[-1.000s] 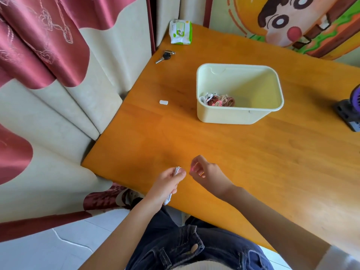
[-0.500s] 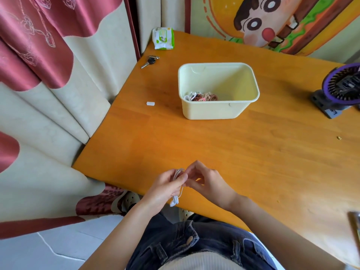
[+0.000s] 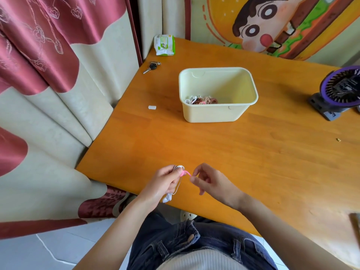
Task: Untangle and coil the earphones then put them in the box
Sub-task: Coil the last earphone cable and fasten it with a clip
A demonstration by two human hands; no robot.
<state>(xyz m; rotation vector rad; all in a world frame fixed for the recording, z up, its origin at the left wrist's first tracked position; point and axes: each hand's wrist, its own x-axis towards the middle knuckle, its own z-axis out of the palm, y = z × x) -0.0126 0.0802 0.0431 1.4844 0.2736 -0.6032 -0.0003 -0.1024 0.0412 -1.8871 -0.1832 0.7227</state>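
The left hand [image 3: 163, 184] grips coiled white earphones [image 3: 167, 198] — the right hand [image 3: 212, 182] pinches a pink band [image 3: 186, 173] stretched from them.

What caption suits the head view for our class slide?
Left hand grips coiled white earphones; right hand pinches a pink band at the coil; cream box beyond.

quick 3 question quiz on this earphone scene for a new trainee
1. True or false: the box is empty.
2. The left hand grips: A keys, B white earphones, C wipes pack.
3. What does the right hand pinch?

Key
1. False: coiled earphones lie in it.
2. B.
3. The pink band, which runs over to the coil in the other hand.
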